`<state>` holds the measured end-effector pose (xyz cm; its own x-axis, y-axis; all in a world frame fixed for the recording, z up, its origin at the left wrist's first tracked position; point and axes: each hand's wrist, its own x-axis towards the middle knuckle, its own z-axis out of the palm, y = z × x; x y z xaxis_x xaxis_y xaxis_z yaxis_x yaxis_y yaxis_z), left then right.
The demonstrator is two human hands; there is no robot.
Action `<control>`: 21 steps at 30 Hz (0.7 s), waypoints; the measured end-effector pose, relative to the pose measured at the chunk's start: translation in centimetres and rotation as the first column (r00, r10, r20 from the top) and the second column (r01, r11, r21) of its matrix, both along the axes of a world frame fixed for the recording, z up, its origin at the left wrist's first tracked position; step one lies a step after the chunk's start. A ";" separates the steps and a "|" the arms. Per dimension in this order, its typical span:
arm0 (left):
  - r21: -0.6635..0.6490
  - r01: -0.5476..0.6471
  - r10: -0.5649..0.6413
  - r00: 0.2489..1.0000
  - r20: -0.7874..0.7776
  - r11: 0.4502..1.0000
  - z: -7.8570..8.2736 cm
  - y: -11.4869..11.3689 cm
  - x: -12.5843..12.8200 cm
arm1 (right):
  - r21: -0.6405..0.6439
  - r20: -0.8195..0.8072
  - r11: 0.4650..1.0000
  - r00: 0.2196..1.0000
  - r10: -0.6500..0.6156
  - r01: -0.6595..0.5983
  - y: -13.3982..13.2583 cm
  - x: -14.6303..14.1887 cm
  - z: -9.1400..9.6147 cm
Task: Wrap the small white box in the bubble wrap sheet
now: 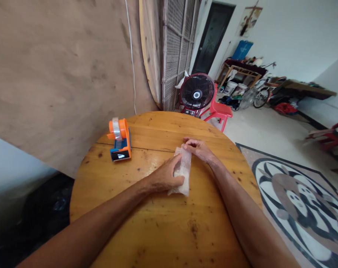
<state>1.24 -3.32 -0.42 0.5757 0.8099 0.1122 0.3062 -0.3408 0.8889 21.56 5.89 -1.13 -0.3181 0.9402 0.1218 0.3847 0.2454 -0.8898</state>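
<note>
A small whitish bubble-wrap bundle lies near the middle of the round wooden table. My left hand wraps its fingers round the bundle's near left side, thumb pressed on top. At the bundle's far end my right hand pinches the wrap with fingers curled. An orange and blue tape dispenser with a roll of clear tape stands on the table to the left, a hand's length from my left hand.
A plywood wall rises behind the table on the left. Beyond the far edge stand a red floor fan and a red plastic chair. A patterned rug covers the floor on the right.
</note>
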 end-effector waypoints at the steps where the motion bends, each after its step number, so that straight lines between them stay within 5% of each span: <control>1: 0.005 -0.009 0.009 1.000 0.015 1.000 -0.1 0.0 0.0 | 0.015 -0.004 1.000 1.000 -0.006 0.006 0.1 0.0 -0.2; 13: 0.359 0.004 0.053 0.988 -0.147 0.933 -0.4 -0.2 -0.1 | 0.201 0.063 0.979 0.997 -0.049 0.035 0.6 -0.4 -1.8; 21: 0.373 0.010 0.052 0.986 -0.157 0.928 -0.7 -0.2 0.0 | -0.019 -0.145 0.988 0.978 -0.152 0.151 0.3 0.8 0.0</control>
